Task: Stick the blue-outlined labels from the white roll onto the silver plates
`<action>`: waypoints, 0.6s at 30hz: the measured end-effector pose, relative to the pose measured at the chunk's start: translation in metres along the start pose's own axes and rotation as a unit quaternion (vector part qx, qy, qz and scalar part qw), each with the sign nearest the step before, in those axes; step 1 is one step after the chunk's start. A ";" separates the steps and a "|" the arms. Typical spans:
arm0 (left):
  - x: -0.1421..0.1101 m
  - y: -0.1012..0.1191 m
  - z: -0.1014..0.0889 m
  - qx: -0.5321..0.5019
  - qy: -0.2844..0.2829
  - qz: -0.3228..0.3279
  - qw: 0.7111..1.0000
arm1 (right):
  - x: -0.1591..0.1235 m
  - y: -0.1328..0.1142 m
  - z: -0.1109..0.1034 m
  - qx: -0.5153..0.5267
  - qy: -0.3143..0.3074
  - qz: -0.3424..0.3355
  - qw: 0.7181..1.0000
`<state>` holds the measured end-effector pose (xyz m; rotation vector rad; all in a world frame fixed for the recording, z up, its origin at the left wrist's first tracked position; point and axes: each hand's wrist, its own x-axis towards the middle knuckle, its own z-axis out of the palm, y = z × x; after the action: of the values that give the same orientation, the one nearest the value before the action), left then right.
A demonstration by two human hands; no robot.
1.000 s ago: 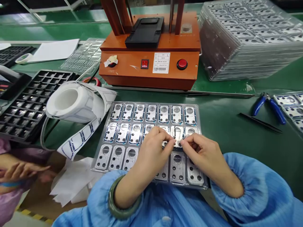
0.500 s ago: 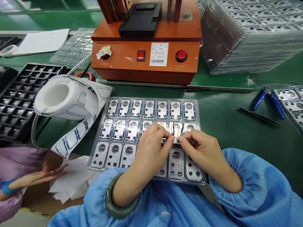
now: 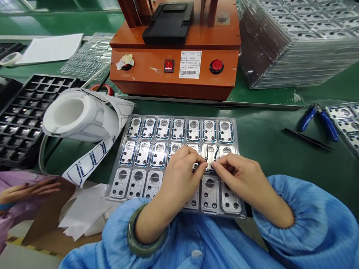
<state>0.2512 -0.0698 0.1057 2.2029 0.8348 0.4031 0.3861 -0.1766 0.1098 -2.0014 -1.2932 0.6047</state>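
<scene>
A clear plastic tray (image 3: pixel 114 186) holds rows of silver metal plates with round windows. Over one middle-row plate (image 3: pixel 211 157), near the right side, my two hands work close together. My left hand (image 3: pixel 182 173) is closed in a pinch at the lower end of a thin dark adhesive strip (image 3: pixel 207 152). Just right of it, the thumb and forefinger of my right hand (image 3: pixel 241 175) pinch a second dark-blue length (image 3: pixel 216 152) of the adhesive. Whether both lengths are one piece I cannot tell. Plates in the top row carry blue edging; the visible front-row plates look bare.
A roll of adhesive labels (image 3: pixel 75 116) trails its strip left of the tray. An orange press (image 3: pixel 151 71) stands behind. Blue-handled pliers (image 3: pixel 325 123) and black tweezers (image 3: pixel 308 140) lie right. Stacked trays (image 3: pixel 294 56) rise back right. A co-worker's hand (image 3: pixel 30 192) is at left.
My hands keep almost the same place, with the dark strips more visible between them. The co-worker's hand has drawn back to the left. The view has shifted slightly.
</scene>
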 end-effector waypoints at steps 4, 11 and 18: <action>-0.001 -0.001 0.000 0.013 -0.010 0.006 1.000 | 0.000 0.001 -0.007 -0.011 -0.047 -0.018 0.999; -0.002 0.002 -0.002 0.030 -0.035 -0.001 0.999 | 0.001 0.006 -0.011 -0.032 -0.086 -0.040 0.995; 0.001 0.003 -0.006 0.040 -0.075 -0.032 0.996 | -0.002 0.010 -0.007 -0.093 -0.105 -0.065 0.988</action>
<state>0.2502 -0.0676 0.1124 2.2419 0.8494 0.1740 0.3959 -0.1830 0.1068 -2.0230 -1.6456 0.6687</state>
